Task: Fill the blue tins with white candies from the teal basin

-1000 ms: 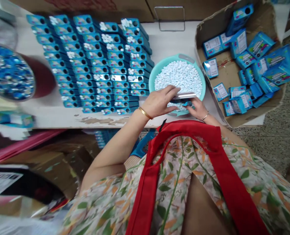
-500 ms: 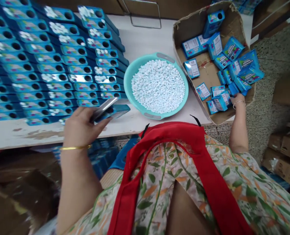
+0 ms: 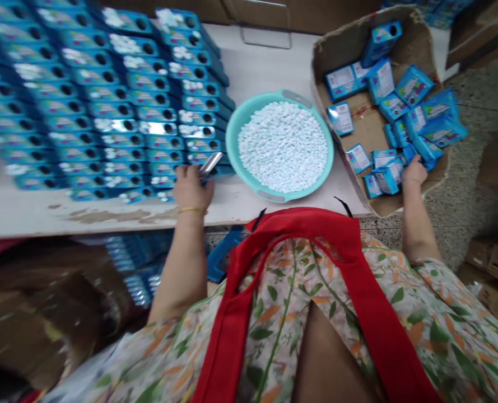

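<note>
My left hand (image 3: 192,187) is closed round a shiny metal piece (image 3: 210,165), whose full shape I cannot make out. It is at the near end of the closest row of blue boxes (image 3: 200,117), beside an end box (image 3: 223,170). These boxes stand upright with a round hole in each top, and white pellets lie on many of them. Inside the cardboard carton (image 3: 364,206) my right hand (image 3: 414,170) has its fingers on a small blue packet (image 3: 409,152); its fingertips are partly hidden. Between my hands sits a turquoise basin (image 3: 231,143) full of white pellets (image 3: 282,148).
Several blue packets (image 3: 358,158) lie in the carton, and a blue holed box (image 3: 381,42) stands at its back. A wire frame (image 3: 268,46) is at the table's far side. Brown cartons (image 3: 494,252) sit on the floor at right, more blue packs (image 3: 135,252) below the table.
My left hand has moved right, and the blue box under it is now at the end of the near row. My right hand stays among the packets. The view has shifted left.
</note>
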{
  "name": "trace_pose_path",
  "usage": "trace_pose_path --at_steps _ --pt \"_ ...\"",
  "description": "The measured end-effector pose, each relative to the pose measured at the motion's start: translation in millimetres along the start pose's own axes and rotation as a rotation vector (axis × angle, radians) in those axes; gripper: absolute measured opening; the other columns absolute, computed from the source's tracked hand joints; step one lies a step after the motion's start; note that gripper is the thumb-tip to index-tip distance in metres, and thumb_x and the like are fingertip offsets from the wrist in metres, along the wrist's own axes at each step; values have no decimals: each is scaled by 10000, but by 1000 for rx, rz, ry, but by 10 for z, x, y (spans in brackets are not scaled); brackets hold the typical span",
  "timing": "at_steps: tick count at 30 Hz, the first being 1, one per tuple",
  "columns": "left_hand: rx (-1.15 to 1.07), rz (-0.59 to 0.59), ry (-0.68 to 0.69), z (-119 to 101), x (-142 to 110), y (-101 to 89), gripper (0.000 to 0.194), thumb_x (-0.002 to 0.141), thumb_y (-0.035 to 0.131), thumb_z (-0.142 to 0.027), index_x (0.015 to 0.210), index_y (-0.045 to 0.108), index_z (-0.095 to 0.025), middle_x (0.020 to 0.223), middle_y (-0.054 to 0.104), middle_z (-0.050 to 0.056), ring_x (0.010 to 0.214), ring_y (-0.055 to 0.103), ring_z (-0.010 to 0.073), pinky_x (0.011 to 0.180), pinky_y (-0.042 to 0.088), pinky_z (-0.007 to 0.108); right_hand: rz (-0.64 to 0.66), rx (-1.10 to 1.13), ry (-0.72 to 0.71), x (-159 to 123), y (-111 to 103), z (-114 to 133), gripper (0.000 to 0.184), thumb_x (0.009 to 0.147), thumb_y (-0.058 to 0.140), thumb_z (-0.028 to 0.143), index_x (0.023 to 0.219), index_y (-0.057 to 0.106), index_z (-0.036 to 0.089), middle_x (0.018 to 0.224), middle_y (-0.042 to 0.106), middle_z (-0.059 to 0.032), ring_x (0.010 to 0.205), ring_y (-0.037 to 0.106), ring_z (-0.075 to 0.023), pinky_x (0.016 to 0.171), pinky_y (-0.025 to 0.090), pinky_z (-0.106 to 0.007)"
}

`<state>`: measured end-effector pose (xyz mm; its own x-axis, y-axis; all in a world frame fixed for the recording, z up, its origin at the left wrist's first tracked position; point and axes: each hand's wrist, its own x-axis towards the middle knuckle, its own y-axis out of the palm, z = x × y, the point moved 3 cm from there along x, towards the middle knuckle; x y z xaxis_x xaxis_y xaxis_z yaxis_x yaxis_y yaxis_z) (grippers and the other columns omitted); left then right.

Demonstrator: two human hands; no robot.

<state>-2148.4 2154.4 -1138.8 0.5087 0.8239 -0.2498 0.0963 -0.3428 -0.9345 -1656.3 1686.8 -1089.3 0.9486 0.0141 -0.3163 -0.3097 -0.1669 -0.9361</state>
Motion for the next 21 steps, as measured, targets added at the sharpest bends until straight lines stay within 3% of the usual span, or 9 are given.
trace_pose_path --at_steps 2,4,7,9,10,12,16,18,21 --pt "-108 -109 26 -72 -44 -53 582 880 710 -430 1403 571 -214 1458 613 141 1336 575 367 1093 538 533 -34 24 -3 -61 -142 44 601 1045 503 93 1638 468 4 1352 710 -437 1305 742 -428 1035 531 -583" --pt "-157 -143 134 -201 -92 -111 492 940 670 -378 1387 600 -185 1381 664 169 1334 601 353 1137 534 519 -69 29 -21 -126 -324 33 544 1025 556 132 1556 600 21 1373 697 -456 1358 712 -515 1058 523 -671" --pt "-97 121 406 -521 -166 -98 343 1025 543 -283 1327 674 -184 1263 734 154 1227 690 307 1098 563 454 -228 83 -136 -220 -685 -111 413 960 665 242 1322 822 122 1331 756 -375 1363 694 -577 1064 546 -732" --pt "3 324 538 -777 -221 -32 308 1030 555 -243 1290 710 -186 1244 757 146 1205 715 302 1075 568 425 -330 294 -375 -338 -935 -192 337 937 705 381 1220 871 303 1249 811 -241 1331 714 -531 1070 562 -706" --pt "62 392 559 -908 -240 16 283 1028 574 -222 1265 722 -182 1247 761 151 1202 723 305 1063 569 415 -303 428 -510 -425 -1029 -196 275 941 709 438 1163 867 404 1195 828 -170 1276 739 -486 1074 568 -673" --pt "157 470 523 -1176 -251 142 253 1022 577 -151 1224 730 -163 1267 761 172 1184 738 309 1029 573 401 -80 646 -688 -653 -1109 -84 147 929 720 477 1007 843 494 1072 836 -83 1079 771 -407 996 594 -604" --pt "156 491 432 -1684 -190 481 295 1031 523 -62 1251 705 -134 1349 732 195 1201 738 301 1026 576 390 644 681 -874 -1343 -824 617 174 769 734 459 724 783 298 744 752 -44 716 678 -270 693 545 -436" --pt "106 452 432 -1876 -126 652 289 1057 518 -95 1290 682 -147 1399 712 181 1260 713 291 1085 562 393 884 763 -850 -1670 -590 971 204 716 710 444 671 734 246 636 676 -26 627 613 -215 607 479 -361" --pt "-66 363 396 -2056 -24 863 300 1055 528 -108 1324 652 -155 1438 689 181 1337 669 297 1179 520 420 1094 1158 -635 -1986 -273 1239 240 687 699 461 784 709 241 644 683 -24 668 671 -241 630 534 -358"
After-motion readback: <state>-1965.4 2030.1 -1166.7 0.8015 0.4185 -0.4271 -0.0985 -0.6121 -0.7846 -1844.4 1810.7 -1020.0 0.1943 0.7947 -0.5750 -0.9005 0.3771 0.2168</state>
